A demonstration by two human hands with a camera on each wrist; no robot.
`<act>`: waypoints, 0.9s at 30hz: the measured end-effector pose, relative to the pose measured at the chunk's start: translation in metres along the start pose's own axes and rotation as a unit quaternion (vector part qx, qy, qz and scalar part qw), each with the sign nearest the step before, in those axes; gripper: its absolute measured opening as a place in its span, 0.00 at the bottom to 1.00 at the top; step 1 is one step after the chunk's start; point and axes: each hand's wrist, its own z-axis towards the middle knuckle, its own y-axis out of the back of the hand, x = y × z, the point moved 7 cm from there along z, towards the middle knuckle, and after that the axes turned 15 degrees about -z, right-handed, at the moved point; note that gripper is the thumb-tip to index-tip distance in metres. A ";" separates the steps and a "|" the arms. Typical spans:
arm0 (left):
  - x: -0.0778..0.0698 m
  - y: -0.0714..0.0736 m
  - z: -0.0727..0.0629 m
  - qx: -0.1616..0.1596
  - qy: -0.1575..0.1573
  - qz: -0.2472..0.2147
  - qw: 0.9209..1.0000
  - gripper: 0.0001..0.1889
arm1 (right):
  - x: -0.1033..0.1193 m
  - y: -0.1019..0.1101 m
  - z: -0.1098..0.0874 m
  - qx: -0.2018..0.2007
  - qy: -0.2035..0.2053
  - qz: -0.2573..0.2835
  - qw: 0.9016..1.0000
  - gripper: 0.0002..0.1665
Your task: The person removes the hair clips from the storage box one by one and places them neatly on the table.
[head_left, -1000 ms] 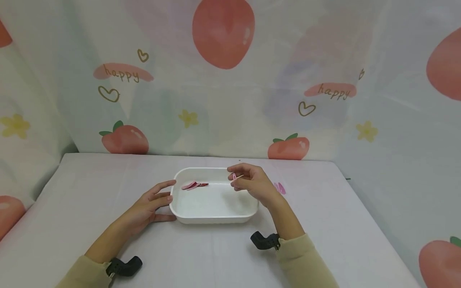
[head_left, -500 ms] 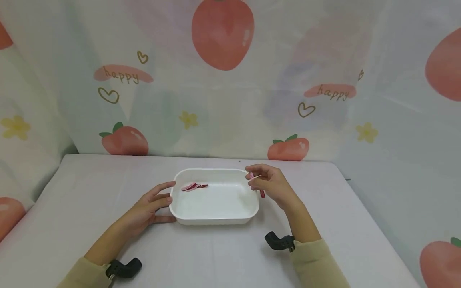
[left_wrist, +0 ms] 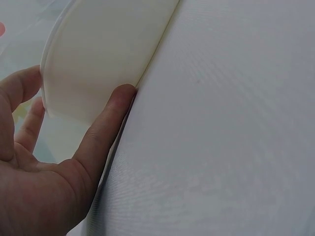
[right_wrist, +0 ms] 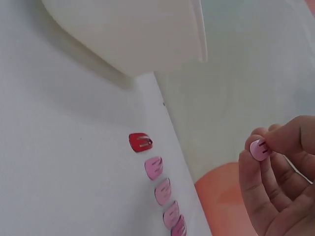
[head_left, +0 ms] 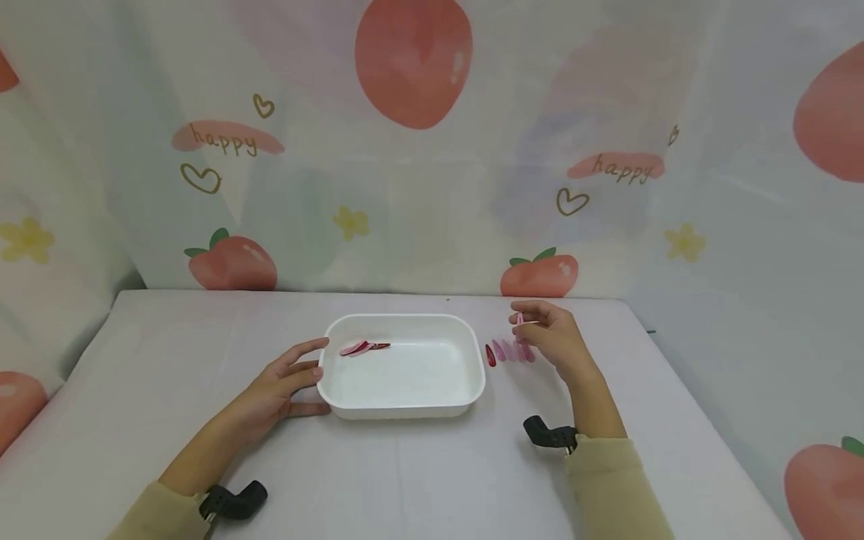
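My right hand point(head_left: 555, 342) pinches a pale pink snap hair clip point(right_wrist: 258, 150) between thumb and fingertips, above the table right of the tray. Below it lies a row of hair clips: a red one point(right_wrist: 140, 142) nearest the tray, then several pink ones point(right_wrist: 154, 168) side by side. The white plastic tray point(head_left: 405, 412) stands mid-table. Inside, toward its back left, a small cluster of red and pink hair clips point(head_left: 358, 349) lies together. At the tray's left end my left hand point(head_left: 266, 394) rests spread fingers on the rim, its thumb point(left_wrist: 106, 128) against the lower wall.
The table has a white cloth point(head_left: 398, 480). Behind it hangs a fabric backdrop point(head_left: 418, 187) printed with fruit, flowers and hearts, continuing down both sides. Black wrist mounts point(head_left: 232, 501) stick out below both hands.
My right hand has moved right from over the tray's right end, carrying the pink hair clip, to over the row. The red clip in the row has come into view. My left hand stays put.
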 end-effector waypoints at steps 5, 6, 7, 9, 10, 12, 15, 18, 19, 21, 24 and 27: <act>0.001 0.000 0.000 0.002 0.001 -0.004 1.000 0.33 | -0.024 0.011 0.004 -0.018 -0.030 -0.012 0.999 0.22; 0.001 0.000 0.000 0.002 0.000 -0.004 1.000 0.33 | -0.028 0.013 0.005 -0.020 -0.035 -0.013 0.999 0.22; 0.001 0.001 0.000 0.003 0.000 -0.004 1.000 0.33 | -0.032 0.014 0.005 -0.022 -0.041 -0.014 0.999 0.22; 0.001 0.001 0.000 0.005 -0.002 -0.004 1.000 0.33 | -0.039 0.016 0.006 -0.025 -0.050 -0.016 0.998 0.22; 0.001 0.000 0.000 0.007 -0.003 -0.004 1.000 0.33 | -0.042 0.017 0.006 -0.026 -0.053 -0.019 0.998 0.22; 0.001 0.000 0.000 0.008 -0.004 -0.004 1.000 0.33 | -0.046 0.018 0.005 -0.025 -0.060 -0.027 0.998 0.22; 0.000 0.000 0.001 0.010 -0.006 -0.004 1.000 0.33 | -0.051 0.017 0.006 -0.025 -0.064 -0.033 0.997 0.22; -0.001 -0.001 0.001 0.009 -0.007 -0.004 1.000 0.33 | -0.056 0.017 0.006 -0.023 -0.063 -0.039 0.997 0.23; -0.001 -0.001 0.001 0.010 -0.007 -0.004 1.000 0.33 | -0.057 0.017 0.007 -0.024 -0.063 -0.041 0.997 0.22; -0.002 -0.001 0.000 0.010 -0.007 -0.004 1.000 0.33 | -0.060 0.016 0.007 -0.025 -0.060 -0.053 0.996 0.22; -0.001 -0.001 0.000 0.009 -0.005 -0.006 1.000 0.33 | -0.065 0.015 0.007 -0.018 -0.066 -0.091 0.994 0.20; 0.000 -0.001 0.000 0.007 -0.005 -0.005 1.000 0.33 | -0.068 0.014 0.008 -0.015 -0.063 -0.121 0.991 0.18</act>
